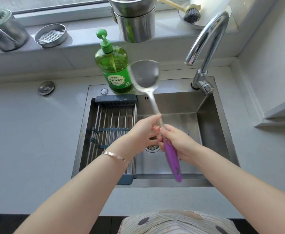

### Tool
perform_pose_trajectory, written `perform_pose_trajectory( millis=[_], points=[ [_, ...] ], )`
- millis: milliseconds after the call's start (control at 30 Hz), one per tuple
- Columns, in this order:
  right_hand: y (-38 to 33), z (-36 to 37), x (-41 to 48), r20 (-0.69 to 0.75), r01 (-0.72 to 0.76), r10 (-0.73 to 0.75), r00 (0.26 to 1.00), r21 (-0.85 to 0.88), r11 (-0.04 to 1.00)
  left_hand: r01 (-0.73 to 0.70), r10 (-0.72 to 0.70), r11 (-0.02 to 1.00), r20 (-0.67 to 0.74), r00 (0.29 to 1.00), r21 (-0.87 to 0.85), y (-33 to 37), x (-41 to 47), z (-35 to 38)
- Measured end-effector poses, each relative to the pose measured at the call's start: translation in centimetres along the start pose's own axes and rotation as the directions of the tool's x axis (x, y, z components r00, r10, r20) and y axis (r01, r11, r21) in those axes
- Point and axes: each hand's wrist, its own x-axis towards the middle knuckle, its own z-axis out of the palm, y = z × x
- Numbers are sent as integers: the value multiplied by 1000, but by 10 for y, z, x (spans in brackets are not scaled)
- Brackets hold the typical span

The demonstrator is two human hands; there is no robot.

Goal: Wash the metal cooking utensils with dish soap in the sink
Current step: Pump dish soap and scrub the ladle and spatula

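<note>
Both hands grip spatula point(146, 76) over sink point(211, 132)

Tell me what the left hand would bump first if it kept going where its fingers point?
The thin metal shaft of the spatula, which the left hand seems to pinch. Right behind it is the right hand, gripping the purple handle.

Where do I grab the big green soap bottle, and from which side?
Grip the soap bottle by its narrow neck under the pump, coming from above and the left. It stands upright on the sink's back rim, its body is wide and round, and the spatula's blade is raised in front of its right side.
</note>
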Motion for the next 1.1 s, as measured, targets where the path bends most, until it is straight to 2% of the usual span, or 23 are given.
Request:
perform_pose_trajectory(
  millis=[100, 133, 200, 267, 333, 400, 433, 467, 500, 533, 600, 667, 700, 733, 833, 867, 967, 1000, 1033, 1100],
  points=[
    [-3, -2, 9, -128, -5, 32, 991, 206, 979, -14, -34, 959, 165, 986, 284, -15, -10, 5],
    [-2, 0, 11, -159, -4, 42, 986, 231, 973, -37, -26, 928, 164, 986, 371, -19, -12, 7],
    [1, 5, 12, -181, 2, 39, 983, 221, 975, -39, 12, 821, 51, 999, 569, -25, -9, 5],
    [8, 9, 14, -216, 20, 6, 976, 117, 993, -8, 114, 686, -96, 989, 728, -30, -5, 3],
    [12, 8, 13, -284, 24, -30, 958, -25, 999, 25, 251, 547, -193, 949, 837, -33, -4, -2],
    [13, -1, 7, -381, 94, -200, 903, -281, 955, 71, 329, 394, -213, 920, 916, -31, -6, -11],
    [10, -9, 3, -385, 152, -370, 846, -491, 858, 92, 352, 332, -213, 911, 939, -29, -9, -14],
    [8, -16, -1, -296, 211, -534, 792, -687, 695, 110, 369, 281, -213, 905, 953, -26, -12, -18],
    [6, -21, -4, -137, 277, -632, 763, -813, 511, 115, 392, 231, -200, 898, 966, -24, -14, -19],
    [5, -22, -6, 44, 334, -640, 767, -880, 339, 110, 420, 182, -178, 890, 977, -22, -16, -19],
    [16, -17, -4, 365, 435, -532, 764, -900, 7, 92, 484, 95, -126, 866, 991, -19, -19, -15],
    [28, -16, -1, 517, 467, -419, 747, -856, -222, 81, 521, 37, -88, 849, 996, -18, -22, -13],
    [27, -21, 1, 536, 462, -405, 741, -844, -273, 80, 534, 16, -76, 842, 997, -18, -24, -15],
    [20, -29, 3, 511, 428, -432, 743, -859, -280, 80, 544, 0, -67, 836, 997, -18, -27, -18],
    [2, -48, 3, 243, 206, -572, 784, -970, -130, 67, 571, -18, -44, 819, 998, -19, -32, -21],
    [3, -41, 0, 250, 204, -577, 777, -968, -145, 62, 583, -18, -40, 811, 998, -19, -33, -20],
    [23, -15, -10, 473, 353, -436, 766, -876, -329, 36, 600, 12, -36, 799, 999, -18, -33, -13],
    [23, -17, -11, 505, 368, -442, 741, -857, -361, 29, 597, 34, -44, 801, 999, -18, -33, -12],
    [18, -24, -9, 486, 344, -487, 725, -869, -355, 27, 589, 65, -60, 806, 997, -18, -34, -12],
    [4, -35, -8, 325, 251, -613, 720, -946, -207, 28, 566, 136, -101, 819, 990, -17, -35, -14]
  ],
)
